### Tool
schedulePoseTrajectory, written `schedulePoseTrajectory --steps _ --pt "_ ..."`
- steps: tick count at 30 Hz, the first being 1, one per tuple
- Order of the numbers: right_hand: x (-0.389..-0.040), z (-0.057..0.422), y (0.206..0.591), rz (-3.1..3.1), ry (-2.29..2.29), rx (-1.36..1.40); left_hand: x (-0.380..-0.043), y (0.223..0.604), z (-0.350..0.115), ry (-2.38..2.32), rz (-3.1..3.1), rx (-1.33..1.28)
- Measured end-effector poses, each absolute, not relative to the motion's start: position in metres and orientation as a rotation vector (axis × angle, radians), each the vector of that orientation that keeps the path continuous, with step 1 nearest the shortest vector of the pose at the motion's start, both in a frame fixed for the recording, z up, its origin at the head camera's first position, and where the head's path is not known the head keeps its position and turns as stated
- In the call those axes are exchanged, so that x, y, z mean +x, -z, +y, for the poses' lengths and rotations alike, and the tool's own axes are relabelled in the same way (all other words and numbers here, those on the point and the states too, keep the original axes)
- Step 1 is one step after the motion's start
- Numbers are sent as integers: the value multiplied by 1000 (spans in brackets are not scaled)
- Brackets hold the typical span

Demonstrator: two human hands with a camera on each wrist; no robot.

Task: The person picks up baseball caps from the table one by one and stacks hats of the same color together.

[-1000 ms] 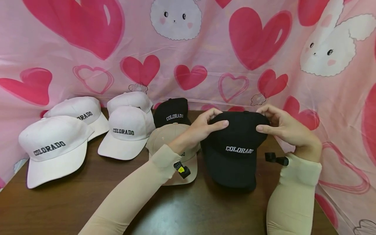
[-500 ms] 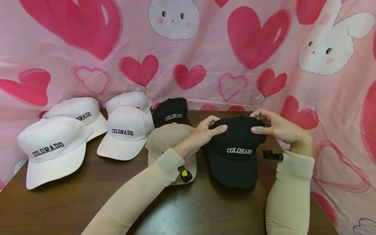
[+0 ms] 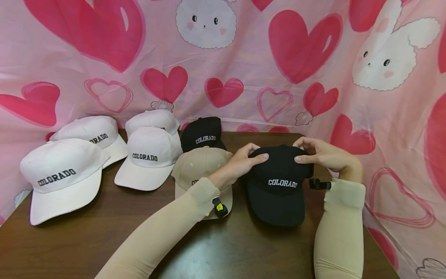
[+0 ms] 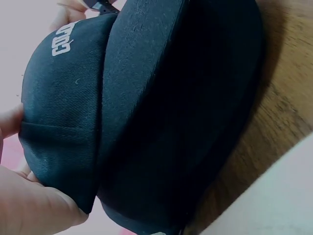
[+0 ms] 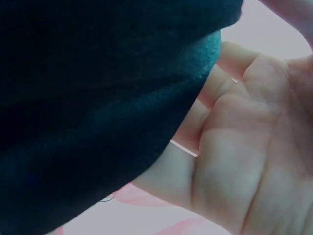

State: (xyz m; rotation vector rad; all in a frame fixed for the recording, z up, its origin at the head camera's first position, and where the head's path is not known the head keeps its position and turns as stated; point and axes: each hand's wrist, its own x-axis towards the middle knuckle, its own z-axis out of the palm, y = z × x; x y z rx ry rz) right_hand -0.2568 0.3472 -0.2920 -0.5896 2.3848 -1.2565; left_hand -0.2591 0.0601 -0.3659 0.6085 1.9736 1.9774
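Observation:
A black baseball cap with white COLORADO lettering is held by both hands at the right of the table in the head view. My left hand pinches the left side of its crown, thumb in front and fingers behind. On the other side my right hand grips the crown the same way. In the left wrist view the cap's crown and brim show, with another dark curved shape close under the brim; whether that is a second cap I cannot tell. The right wrist view shows dark cloth against the fingers.
Left of the held cap sits a beige cap, partly behind my left forearm, with a black cap behind it. Farther left stand several white caps in two pairs. A pink heart-print cloth hangs behind the brown table.
Both hands have lowered the black cap slightly, and its crown sits lower in the head view. My right hand has shifted down and a little left. The other caps have stayed put.

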Motion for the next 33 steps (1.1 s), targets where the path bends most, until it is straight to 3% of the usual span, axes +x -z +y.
schedulePoseTrajectory --steps 33 --pt "-274 373 324 2390 1072 -366 -258 382 60 -1789 2196 469"
